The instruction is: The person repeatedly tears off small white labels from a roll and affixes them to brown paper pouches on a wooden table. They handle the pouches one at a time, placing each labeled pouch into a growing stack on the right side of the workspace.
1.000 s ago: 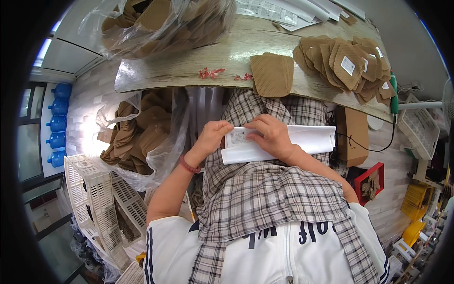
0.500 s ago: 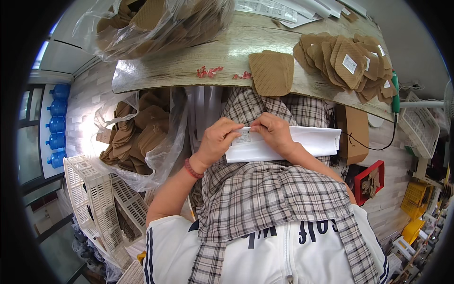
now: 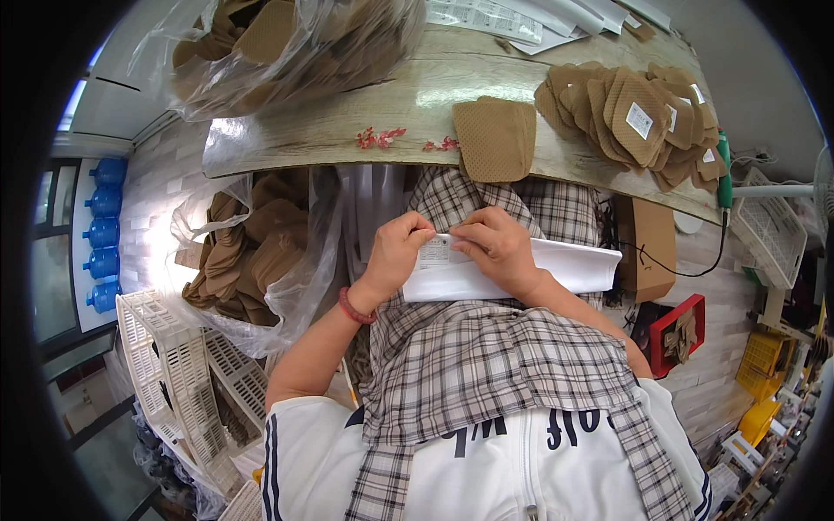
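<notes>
Right now both of my hands are on a white sheet strip [image 3: 556, 267] that lies across my lap over the plaid cloth [image 3: 486, 365], just below the edge of the wooden table [image 3: 365, 130]. At its left end sits a small white label [image 3: 434, 253], and that is where the work is. Compared with a second ago, my hands have drawn together: the left hand [image 3: 395, 253] was spread further out on the strip's left end, and now its fingertips [image 3: 423, 227] are pinched on the label's upper corner, while the right hand [image 3: 497, 250] has slid leftward so its fingers [image 3: 465, 240] meet the same label from the other side. I judge that the label is being peeled or pressed at its edge, the sheet itself having barely shifted. Both grips are closed, thumb against forefinger, on the label and the strip beneath it. The left wrist, with a red bead bracelet [image 3: 354, 307], is bent inward, forearm rising from the lower left; the right forearm comes across from the lower right, the hand arched with knuckles up. Just beyond, on the table edge, lies a single brown mesh pad [image 3: 495, 139], with a fanned pile of brown pads [image 3: 634, 113] to its right, some bearing white labels. A clear plastic bag of brown pieces [image 3: 252, 260] hangs to my left beside white crates [image 3: 174, 373].
</notes>
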A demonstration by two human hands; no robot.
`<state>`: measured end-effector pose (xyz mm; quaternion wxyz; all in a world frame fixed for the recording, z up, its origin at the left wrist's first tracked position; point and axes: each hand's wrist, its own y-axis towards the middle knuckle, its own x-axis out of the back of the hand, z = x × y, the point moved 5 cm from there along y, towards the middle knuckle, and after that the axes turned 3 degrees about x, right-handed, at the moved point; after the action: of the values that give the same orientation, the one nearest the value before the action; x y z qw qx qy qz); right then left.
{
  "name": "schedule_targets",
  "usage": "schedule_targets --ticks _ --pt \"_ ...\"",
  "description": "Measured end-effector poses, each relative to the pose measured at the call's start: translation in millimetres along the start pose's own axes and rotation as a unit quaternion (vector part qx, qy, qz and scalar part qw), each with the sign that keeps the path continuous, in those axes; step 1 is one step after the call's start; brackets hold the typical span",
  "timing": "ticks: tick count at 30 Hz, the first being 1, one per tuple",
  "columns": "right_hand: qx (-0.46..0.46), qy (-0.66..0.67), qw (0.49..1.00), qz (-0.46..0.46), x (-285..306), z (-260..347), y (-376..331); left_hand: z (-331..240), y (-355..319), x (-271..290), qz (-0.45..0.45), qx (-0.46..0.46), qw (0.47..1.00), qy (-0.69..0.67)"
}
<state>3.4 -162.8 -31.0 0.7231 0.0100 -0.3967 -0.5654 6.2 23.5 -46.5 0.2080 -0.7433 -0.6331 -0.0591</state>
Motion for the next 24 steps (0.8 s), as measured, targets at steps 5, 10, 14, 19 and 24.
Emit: schedule_targets --ticks 5,10,14,19,24 --pt "0.000 -0.021 0.999 -0.029 -3.5 4.6 1.2 14.9 3.9 -2.7 0.012 0.049 0.996 -0.067" --pt "-0.010 -0.031 0.999 -0.044 -6.7 6.0 0.8 14.0 4.6 -2.2 0.015 0.054 0.997 -0.058" --pt "0.032 -0.064 0.996 -0.049 -8.0 9.0 0.1 25.6 9.3 -2.8 0.030 0.102 0.992 -0.065" --pt "0.052 -0.050 0.995 -0.064 -9.5 8.5 0.6 31.4 19.6 -3.7 0.074 0.128 0.987 -0.065" --pt "0.084 -0.035 0.993 -0.074 -5.7 12.8 0.0 -0.7 32.1 -3.1 0.153 0.098 0.982 0.055"
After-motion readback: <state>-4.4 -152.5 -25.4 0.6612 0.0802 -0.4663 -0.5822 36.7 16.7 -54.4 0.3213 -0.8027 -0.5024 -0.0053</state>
